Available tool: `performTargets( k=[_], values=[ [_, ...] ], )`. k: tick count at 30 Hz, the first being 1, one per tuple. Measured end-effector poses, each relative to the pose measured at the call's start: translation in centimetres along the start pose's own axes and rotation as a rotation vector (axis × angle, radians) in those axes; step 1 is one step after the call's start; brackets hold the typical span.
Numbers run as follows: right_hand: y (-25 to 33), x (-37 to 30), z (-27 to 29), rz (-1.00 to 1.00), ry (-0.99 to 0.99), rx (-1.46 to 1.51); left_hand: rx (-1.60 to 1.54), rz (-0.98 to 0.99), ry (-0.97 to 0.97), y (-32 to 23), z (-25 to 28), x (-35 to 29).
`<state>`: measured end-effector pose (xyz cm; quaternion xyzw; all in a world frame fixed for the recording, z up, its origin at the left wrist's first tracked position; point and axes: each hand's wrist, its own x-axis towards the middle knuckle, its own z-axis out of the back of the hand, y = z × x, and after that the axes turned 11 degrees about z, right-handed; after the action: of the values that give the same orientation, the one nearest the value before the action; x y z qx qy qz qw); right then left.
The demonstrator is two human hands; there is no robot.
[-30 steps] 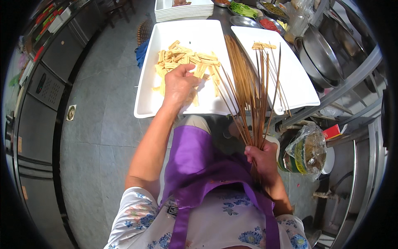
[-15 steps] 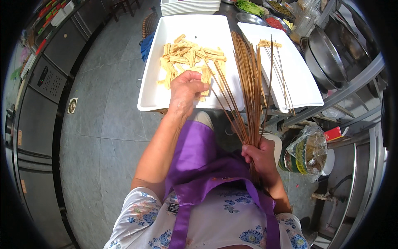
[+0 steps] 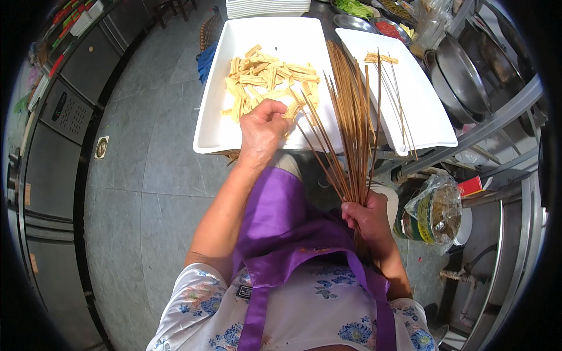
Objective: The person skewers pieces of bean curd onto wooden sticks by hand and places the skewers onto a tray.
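Observation:
My left hand [image 3: 264, 130] is closed in a pinch on a yellowish tofu skin piece [image 3: 293, 111] over the near edge of a white tray [image 3: 206, 131]. More tofu skin pieces [image 3: 270, 73] lie loosely heaped in that tray. In my right hand [image 3: 367, 217], closed round their lower ends, is a thick bundle of thin brown skewers [image 3: 350, 93], fanned out upward. A few skewers lean left, their tips close to the held piece; whether one touches it I cannot tell.
On the right, a second white tray [image 3: 430, 126] holds several skewers threaded with tofu skin [image 3: 381, 58]. Beyond are stacked white trays [image 3: 268, 8] and bowls of green and red food. Metal pans [image 3: 462, 70] stand on a rack at right, above a plastic-covered bucket [image 3: 436, 213].
The tofu skin piece in my left hand has turned from upright to slanted, and less of it shows. My right hand keeps its hold on the skewers, nearly still.

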<state>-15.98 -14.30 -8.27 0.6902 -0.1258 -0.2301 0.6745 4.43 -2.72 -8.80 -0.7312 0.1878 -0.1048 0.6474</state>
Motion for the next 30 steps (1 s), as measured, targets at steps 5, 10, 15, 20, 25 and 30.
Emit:
performTargets(
  k=[5, 10, 15, 20, 25, 30],
  values=[
    [0.3, 0.0, -0.1, -0.011, 0.016, -0.025, 0.151, -0.106, 0.018, 0.2, 0.1, -0.6],
    [0.1, 0.3, -0.4, 0.038, -0.005, -0.024, 0.195, -0.134, 0.079, 1.2, -0.4, -1.1],
    [1.1, 0.4, -0.1, 0.058, -0.055, 0.015, 0.199, -0.147, -0.002, 0.3, -0.6, -0.1],
    [2.3, -0.9, 3.6, 0.233, -0.162, -0.391, 0.14, -0.211, -0.027, -3.1, 0.6, 3.3],
    [3.4, -0.6, 6.1, 0.314, -0.359, -0.265, 0.433, -0.311, 0.007, -2.0, -0.7, 5.9],
    [5.5, 3.3, 8.5, 0.285, -0.458, -0.333, 1.006, -0.503, -0.026, -0.6, -4.1, 8.0]
  ],
)
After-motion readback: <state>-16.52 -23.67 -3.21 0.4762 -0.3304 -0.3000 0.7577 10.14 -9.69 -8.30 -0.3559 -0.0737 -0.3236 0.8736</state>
